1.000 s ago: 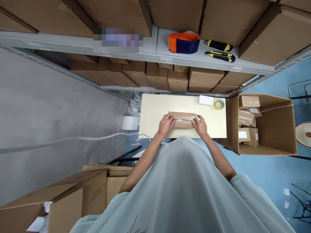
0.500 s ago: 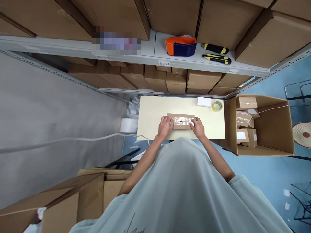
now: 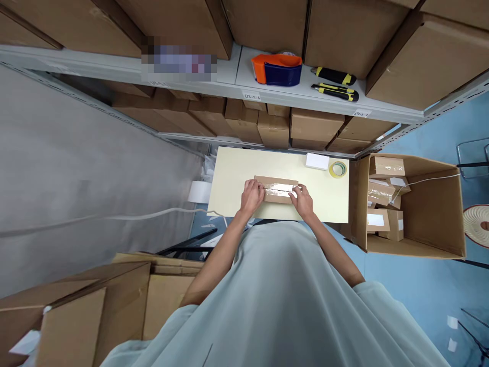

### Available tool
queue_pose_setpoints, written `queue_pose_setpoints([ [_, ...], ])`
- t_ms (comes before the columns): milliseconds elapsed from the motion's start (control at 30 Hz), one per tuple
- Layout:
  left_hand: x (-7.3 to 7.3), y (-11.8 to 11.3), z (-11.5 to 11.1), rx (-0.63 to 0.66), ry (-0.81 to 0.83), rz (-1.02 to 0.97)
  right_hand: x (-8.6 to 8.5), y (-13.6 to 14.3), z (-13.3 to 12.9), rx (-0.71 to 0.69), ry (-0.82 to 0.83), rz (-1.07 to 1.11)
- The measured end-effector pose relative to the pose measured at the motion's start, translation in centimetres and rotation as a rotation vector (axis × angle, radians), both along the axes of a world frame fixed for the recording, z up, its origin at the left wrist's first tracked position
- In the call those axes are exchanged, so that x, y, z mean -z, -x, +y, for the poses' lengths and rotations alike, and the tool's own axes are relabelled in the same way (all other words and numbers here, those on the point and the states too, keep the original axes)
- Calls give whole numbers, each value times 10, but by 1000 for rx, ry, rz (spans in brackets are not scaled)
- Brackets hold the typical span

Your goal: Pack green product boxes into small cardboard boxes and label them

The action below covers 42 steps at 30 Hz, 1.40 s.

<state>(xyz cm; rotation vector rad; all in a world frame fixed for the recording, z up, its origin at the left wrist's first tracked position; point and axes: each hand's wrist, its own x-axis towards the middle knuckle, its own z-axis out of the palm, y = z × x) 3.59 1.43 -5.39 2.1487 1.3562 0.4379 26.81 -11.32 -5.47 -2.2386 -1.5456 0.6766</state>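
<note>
A small brown cardboard box (image 3: 277,198) lies on the pale yellow table (image 3: 233,168), with shiny clear tape along the middle of its top. My left hand (image 3: 252,197) grips the box's left end, its fingers bent over the edge. At the right end, my right hand (image 3: 302,201) holds the box with curled fingers on the tape and corner. A roll of tape (image 3: 338,169) and a white box (image 3: 317,161) are near the table's back right corner.
An open carton (image 3: 431,204) with several small boxes stands right of the table. Behind, a shelf (image 3: 225,74) holds cartons, an orange and blue tape dispenser (image 3: 281,71) and two cutters (image 3: 336,84). Large cartons (image 3: 126,300) are at lower left; a white cable (image 3: 153,215) runs beside the table.
The camera view has shifted and tilted slightly, so the table, box and hands appear further left. Both hands remain at the ends of the small box.
</note>
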Motion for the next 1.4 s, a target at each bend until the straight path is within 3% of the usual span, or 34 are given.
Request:
queue_pose_setpoints([
  [300,1,-1,3,-34,23,4,-1,-4,1,-16,33,0],
  [767,-7,6,6,15,77,-42,-3,3,-3,10,32,-34],
  [1100,-15,12,7,66,108,-91,-12,14,-5,71,75,-47],
  [1400,-11,16,7,74,101,-116,-16,26,-8,134,80,-61],
])
